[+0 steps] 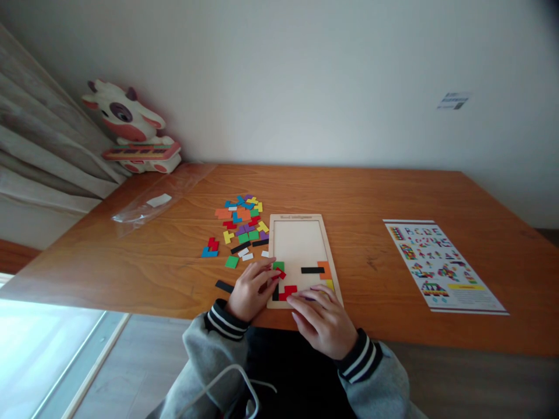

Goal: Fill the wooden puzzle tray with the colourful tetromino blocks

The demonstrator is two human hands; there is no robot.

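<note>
A pale wooden puzzle board (297, 241) lies at the front of the table, with an open upper area inside its frame. My left hand (250, 290) is at its lower left edge, the fingertips closed on a red puzzle piece (280, 273) beside a green square (278, 266). My right hand (325, 320) rests over the lower right part, fingers bent and apart, touching or close to another red piece (287, 293). A black bar (312, 270) lies across an orange piece (324, 273) at the right. Pieces under my right hand are partly hidden.
Several coloured pieces (243, 238) lie loose left of the board, with a black bar (224, 286) by my left wrist. A printed pattern sheet (441, 265) is at the right. A clear plastic bag (161, 198) and a cow toy with keyboard (135, 131) stand back left.
</note>
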